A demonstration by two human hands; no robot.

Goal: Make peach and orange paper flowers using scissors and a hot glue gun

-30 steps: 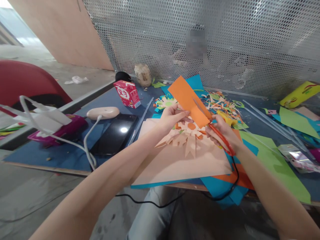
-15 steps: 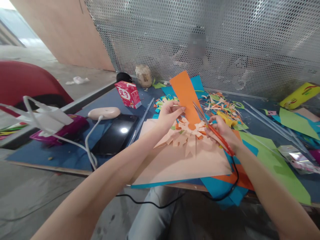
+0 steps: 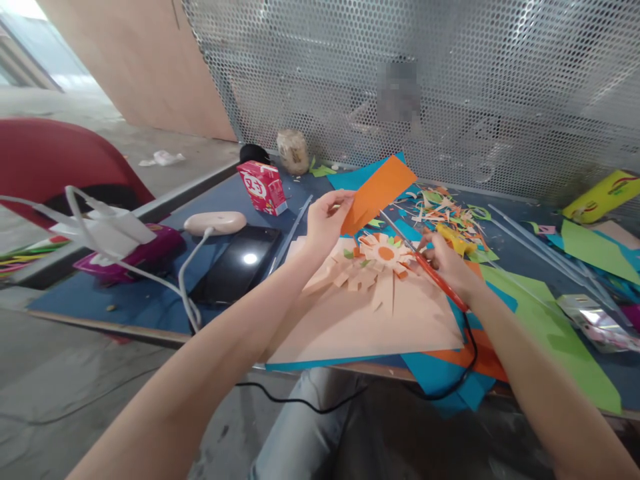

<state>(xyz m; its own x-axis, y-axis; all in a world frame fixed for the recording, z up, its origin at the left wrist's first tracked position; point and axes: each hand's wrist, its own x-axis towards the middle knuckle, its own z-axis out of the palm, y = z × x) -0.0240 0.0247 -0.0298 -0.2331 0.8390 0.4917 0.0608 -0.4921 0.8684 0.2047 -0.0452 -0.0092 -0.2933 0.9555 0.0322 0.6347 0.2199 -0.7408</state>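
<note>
My left hand [image 3: 326,219] pinches the lower end of an orange paper strip [image 3: 379,193] and holds it tilted up to the right above the table. My right hand [image 3: 447,263] is closed around red-handled scissors [image 3: 429,271] whose blades point up-left toward the strip, a little apart from it. Below both lies a peach paper flower with an orange centre [image 3: 384,253] on a large peach sheet [image 3: 360,319].
Blue, green and orange sheets [image 3: 547,330] spread to the right, with paper scraps [image 3: 443,208] behind. A red carton [image 3: 263,187], a jar [image 3: 293,152], a black phone [image 3: 237,264], a pink device with white cable [image 3: 214,224] and a red chair [image 3: 55,160] lie left. A perforated metal screen [image 3: 450,80] stands behind.
My left hand has lifted the orange strip off the flower and swung it to the left and flatter. The scissors have come away from the strip. The flower's centre now shows.
</note>
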